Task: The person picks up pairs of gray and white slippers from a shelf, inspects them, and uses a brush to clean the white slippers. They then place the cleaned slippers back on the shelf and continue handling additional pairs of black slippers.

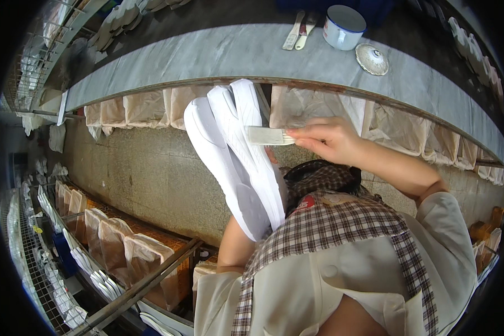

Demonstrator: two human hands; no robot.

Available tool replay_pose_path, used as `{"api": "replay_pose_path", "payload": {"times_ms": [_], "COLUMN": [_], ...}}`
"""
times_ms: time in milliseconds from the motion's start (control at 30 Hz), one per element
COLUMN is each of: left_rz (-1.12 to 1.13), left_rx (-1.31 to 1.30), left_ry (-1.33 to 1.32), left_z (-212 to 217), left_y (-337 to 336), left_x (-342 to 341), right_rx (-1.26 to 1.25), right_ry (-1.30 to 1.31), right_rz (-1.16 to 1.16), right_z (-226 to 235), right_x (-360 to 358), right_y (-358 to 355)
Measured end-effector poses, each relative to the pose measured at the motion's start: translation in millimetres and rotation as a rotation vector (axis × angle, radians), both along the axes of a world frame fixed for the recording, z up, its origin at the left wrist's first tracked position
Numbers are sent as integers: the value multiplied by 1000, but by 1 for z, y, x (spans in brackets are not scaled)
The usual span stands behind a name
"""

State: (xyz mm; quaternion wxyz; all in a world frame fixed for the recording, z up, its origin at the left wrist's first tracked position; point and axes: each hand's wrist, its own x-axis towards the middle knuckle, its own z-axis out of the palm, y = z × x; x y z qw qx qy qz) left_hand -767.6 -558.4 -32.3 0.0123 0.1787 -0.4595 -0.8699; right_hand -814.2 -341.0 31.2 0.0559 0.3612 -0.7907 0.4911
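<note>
A few white shoe soles point(229, 145) lie slanted together in front of my chest, toes pointing to the workbench. My left arm passes under them, and my left hand point(271, 155) is mostly hidden behind them; a little of its fingers shows at their right edge, closed round the soles. Between thumb and fingers, my right hand point(333, 137) pinches a flat, pale brush point(266, 136). The brush's wide end lies against the side of the rightmost sole near its toe.
Beyond the soles runs a grey marbled workbench point(207, 53). On it stand a white enamel mug point(341, 36), a speckled lid point(372, 60) and flat brushes point(293, 35). Lined bins point(145, 109) hang below its edge. Racks with more soles point(92, 269) and lined orange crates point(145, 255) are behind left.
</note>
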Motion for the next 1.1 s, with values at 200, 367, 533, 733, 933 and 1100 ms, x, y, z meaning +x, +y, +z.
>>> {"api": "replay_pose_path", "payload": {"times_ms": [200,367,533,733,933,1100], "left_rz": [31,70,69,-53,-66,-69], "left_rx": [38,154,117,-424,-582,-737], "left_ry": [-55,-103,-124,-7,-35,24], "left_z": [8,12,1,-7,-1,12], "left_y": [-2,-12,-23,-32,-36,-40], "left_x": [-7,-24,-27,-20,-19,-19], "right_rx": [99,45,312,278,217,269], "right_ry": [21,-110,392,418,434,363], "right_rz": [111,-221,313,-4,-66,209], "right_z": [14,35,43,43,50,46], "right_x": [-11,-54,-10,-33,-45,-29], "right_y": [-7,-6,-20,-43,-45,-36]}}
